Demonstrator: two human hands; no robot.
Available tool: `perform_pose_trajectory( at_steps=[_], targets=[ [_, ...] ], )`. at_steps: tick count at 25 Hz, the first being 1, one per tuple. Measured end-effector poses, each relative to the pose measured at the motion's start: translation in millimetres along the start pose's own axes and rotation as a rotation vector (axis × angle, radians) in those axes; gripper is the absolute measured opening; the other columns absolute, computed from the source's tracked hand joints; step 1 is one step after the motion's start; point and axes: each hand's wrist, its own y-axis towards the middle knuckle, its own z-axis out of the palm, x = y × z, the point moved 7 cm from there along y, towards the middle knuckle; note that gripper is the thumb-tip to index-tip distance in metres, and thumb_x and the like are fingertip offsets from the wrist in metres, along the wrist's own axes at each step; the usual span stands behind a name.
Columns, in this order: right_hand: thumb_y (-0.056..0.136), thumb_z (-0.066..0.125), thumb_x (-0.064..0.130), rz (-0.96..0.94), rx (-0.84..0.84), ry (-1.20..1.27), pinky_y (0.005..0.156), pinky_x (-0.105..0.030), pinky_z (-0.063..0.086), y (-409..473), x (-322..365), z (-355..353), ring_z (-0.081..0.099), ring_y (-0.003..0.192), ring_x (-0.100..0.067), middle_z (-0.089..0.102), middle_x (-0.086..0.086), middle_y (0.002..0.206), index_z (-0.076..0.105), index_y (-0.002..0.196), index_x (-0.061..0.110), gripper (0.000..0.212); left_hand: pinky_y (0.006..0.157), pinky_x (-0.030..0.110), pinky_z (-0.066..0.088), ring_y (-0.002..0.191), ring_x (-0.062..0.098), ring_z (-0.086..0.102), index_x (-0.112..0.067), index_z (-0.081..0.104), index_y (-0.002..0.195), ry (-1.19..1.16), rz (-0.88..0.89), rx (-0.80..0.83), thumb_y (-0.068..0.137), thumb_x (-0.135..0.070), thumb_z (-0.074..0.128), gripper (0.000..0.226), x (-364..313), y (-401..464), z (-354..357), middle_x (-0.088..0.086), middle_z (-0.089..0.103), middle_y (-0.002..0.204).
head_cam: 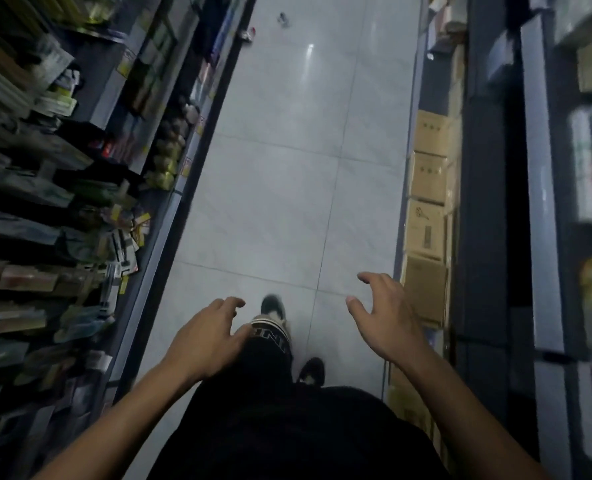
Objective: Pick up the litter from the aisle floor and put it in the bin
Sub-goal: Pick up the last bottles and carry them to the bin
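litter (283,19) far; hands (207,336) empty, loosely spread

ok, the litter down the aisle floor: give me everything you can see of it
Two small pieces of litter lie far up the pale tiled floor, well ahead of both hands. One scrap, whitish with a touch of red, sits against the foot of the left shelf. The other scrap, greyish and crumpled-looking, lies alone further out on the tiles. Both are too small and blurred to identify. Nothing touches them.

Two small pieces of litter lie on the pale tiled floor toward twelve o'clock: one crumpled red-and-white scrap (248,33) and one small grey scrap (282,19). Four brown cardboard boxes (429,178) line the aisle at three o'clock. Two dark shoes (273,306) show.
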Motion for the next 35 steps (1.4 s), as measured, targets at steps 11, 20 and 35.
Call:
perform_pose_trajectory(
  at_steps=[11, 20, 35],
  targets=[
    [0.098, 0.057, 0.043, 0.035, -0.015, 0.043, 0.106, -0.039, 0.045, 276.1, 87.6, -82.9, 0.048, 0.13, -0.014, 0.055, 0.006, 0.14, 0.051, 0.142, 0.023, 0.048, 0.095, 0.039, 0.053, 0.119, 0.015, 0.061, -0.029, 0.044, 0.146, -0.027, 0.018, -0.01, 0.098, -0.049, 0.049, 0.052, -32.9, 280.0, -198.4, -0.004, 0.058, 0.139],
    [0.098, 0.057, 0.041, 0.187, -0.048, 0.098, 0.104, -0.029, 0.039, 455.0, 61.3, -167.8, 0.041, 0.132, -0.007, 0.051, 0.01, 0.142, 0.048, 0.143, 0.028, 0.048, 0.093, 0.041, 0.054, 0.114, 0.017, 0.064, -0.029, 0.046, 0.145, 0.046, 0.145, -0.044, 0.097, -0.048, 0.051, 0.052, -149.0, 530.2, -344.5, -0.002, 0.06, 0.137],
    [0.101, 0.051, 0.045, -0.028, -0.012, -0.038, 0.107, -0.036, 0.039, 912.4, 135.3, -362.5, 0.042, 0.136, -0.016, 0.05, 0.004, 0.146, 0.046, 0.146, 0.023, 0.051, 0.097, 0.039, 0.05, 0.121, 0.017, 0.059, -0.03, 0.045, 0.146, -0.018, -0.082, 0.049, 0.096, -0.054, 0.046, 0.055, -221.2, 788.9, -476.7, -0.005, 0.059, 0.136]
  ],
)
